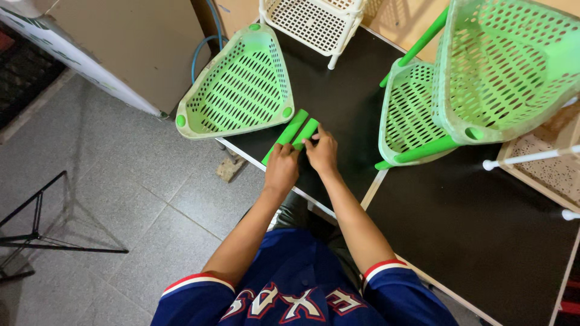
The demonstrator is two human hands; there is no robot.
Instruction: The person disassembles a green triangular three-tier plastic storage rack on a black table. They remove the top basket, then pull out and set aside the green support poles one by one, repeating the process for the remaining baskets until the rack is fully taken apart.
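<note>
While both hands rest at the near edge of the black counter (pixel 344 102), they close on 2 bright green plastic tubes (pixel 294 134) lying side by side and touching. The left hand (pixel 281 169) curls over the near end of the left tube, fingers wrapped down on it. The right hand (pixel 322 151) pinches the near end of the right tube with its fingertips. Just beyond the tubes lies a light green triangular perforated plastic basket (pixel 238 84), hanging partly over the counter's edge. To the right stands a green rack of 2 stacked triangular baskets on green tubes (pixel 471 78). At the counter's far end sits a white perforated plastic basket (pixel 311 21). Grey tiled floor (pixel 121 199) shows to the left.
</note>
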